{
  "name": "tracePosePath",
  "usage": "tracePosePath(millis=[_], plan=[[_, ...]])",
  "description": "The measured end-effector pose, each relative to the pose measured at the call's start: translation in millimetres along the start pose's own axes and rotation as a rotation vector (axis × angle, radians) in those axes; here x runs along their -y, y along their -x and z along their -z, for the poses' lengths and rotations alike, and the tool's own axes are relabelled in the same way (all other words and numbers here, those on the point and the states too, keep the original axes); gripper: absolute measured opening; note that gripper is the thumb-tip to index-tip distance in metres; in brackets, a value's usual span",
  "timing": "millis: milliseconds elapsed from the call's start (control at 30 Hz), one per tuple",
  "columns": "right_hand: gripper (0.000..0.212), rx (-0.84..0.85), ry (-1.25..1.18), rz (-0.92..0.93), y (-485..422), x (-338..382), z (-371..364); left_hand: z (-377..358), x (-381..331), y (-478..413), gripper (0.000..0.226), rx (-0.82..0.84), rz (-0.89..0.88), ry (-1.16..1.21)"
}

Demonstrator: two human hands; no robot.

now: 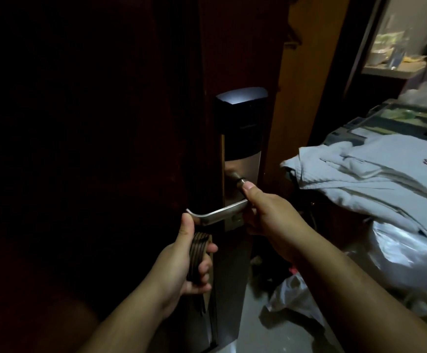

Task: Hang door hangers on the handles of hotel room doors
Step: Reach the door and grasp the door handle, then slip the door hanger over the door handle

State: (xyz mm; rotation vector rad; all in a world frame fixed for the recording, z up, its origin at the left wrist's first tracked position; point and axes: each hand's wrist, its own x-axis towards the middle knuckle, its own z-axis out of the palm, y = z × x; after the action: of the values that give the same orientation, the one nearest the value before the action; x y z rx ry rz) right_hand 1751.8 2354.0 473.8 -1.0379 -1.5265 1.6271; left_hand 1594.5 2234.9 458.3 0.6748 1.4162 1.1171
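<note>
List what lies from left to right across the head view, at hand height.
The left hand gripping the stack of door hangers → door handle → right hand at the handle's pivot end → folded white linen.

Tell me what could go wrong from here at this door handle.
1. The left hand grips a stack of hangers edge-on below the lever handle; a slackened grip could spill them.
2. The right hand pinches a dark piece, likely one hanger, at the lever's base in dim light; it may slip off.
</note>
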Motion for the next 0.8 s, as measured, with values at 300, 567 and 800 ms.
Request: tracePosePath(millis=[300, 567, 800], plan=[[0.056, -0.006, 0.009, -0.027, -9, 8, -6, 11, -6, -11, 0.094, 0.001, 0.005, 0.004], [0.041, -0.006, -0.047, -0.027, -27, 9, -10, 13, -11, -21, 0.094, -0.038, 0.001, 0.023], [0.042, 0.139, -0.017, -0.012, -53, 11, 0, 2, -18, -29, 0.093, -0.175, -0.022, 0.074]])
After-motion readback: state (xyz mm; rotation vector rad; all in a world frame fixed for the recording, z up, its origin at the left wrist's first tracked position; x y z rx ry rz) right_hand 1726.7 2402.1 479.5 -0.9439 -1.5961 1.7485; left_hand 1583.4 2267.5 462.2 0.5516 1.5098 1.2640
